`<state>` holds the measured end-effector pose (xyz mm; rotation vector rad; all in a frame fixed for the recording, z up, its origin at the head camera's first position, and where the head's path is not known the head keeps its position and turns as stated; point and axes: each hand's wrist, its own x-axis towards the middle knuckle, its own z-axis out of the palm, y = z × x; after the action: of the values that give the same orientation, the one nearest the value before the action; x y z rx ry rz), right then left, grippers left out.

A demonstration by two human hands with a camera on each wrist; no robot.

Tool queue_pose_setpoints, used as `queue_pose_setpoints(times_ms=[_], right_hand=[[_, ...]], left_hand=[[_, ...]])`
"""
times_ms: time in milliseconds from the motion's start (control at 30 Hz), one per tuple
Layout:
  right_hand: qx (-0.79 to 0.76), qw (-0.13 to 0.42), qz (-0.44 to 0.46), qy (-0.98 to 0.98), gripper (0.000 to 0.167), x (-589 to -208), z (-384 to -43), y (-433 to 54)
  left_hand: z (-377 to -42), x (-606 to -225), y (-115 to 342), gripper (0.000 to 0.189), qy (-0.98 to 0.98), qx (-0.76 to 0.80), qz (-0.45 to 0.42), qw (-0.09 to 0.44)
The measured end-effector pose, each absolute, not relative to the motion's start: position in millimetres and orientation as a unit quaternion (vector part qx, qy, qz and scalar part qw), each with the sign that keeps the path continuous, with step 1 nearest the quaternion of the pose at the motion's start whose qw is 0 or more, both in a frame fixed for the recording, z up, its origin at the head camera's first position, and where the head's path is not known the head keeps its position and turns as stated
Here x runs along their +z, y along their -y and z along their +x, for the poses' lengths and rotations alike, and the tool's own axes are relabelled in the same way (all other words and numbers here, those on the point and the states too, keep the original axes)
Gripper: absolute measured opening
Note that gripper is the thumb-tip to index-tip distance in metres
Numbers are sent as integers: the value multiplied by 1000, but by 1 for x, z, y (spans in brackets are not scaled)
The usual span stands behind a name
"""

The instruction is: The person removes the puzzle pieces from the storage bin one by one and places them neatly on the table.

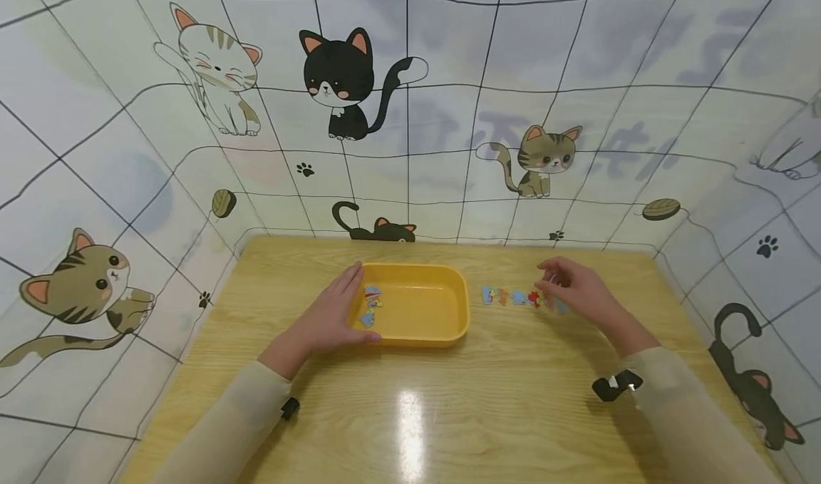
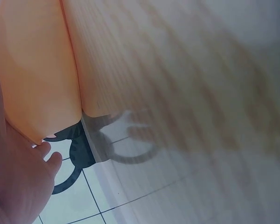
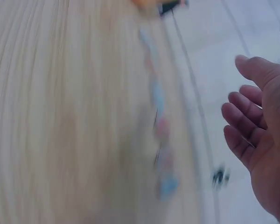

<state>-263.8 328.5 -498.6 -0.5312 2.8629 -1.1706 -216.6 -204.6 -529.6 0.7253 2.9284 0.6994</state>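
Our left hand [image 1: 323, 320] grips the shallow yellow plastic tray [image 1: 420, 313]; our right hand [image 1: 575, 289], fingers loose and empty, hovers by the small multicoloured flat pieces [image 1: 518, 298] beside it; careless brushing could scatter them.

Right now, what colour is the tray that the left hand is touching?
The tray is yellow; it shows best in the head view.

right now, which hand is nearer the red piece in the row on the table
Right: the right hand is over the row's right end, fingertips near the red piece. The left hand is farther, at the yellow tray's left end.
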Motion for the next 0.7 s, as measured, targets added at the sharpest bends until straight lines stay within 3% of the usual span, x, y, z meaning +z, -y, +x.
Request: queue_pose_setpoints(times_ms=[167,333,700], right_hand=[[-382,-19,-224,-896,32,-476,-266,-269],[-382,3,-272,-883,34,-464,-268,-211],[-304,57,-322,-895,54,-470,-264,-121]], left_hand=[[-216,-529,205,151,-943,230,239,20],[-217,-530,206,151,-946,223,236,22],[-217,-526,205,153,-949,216,229,28]])
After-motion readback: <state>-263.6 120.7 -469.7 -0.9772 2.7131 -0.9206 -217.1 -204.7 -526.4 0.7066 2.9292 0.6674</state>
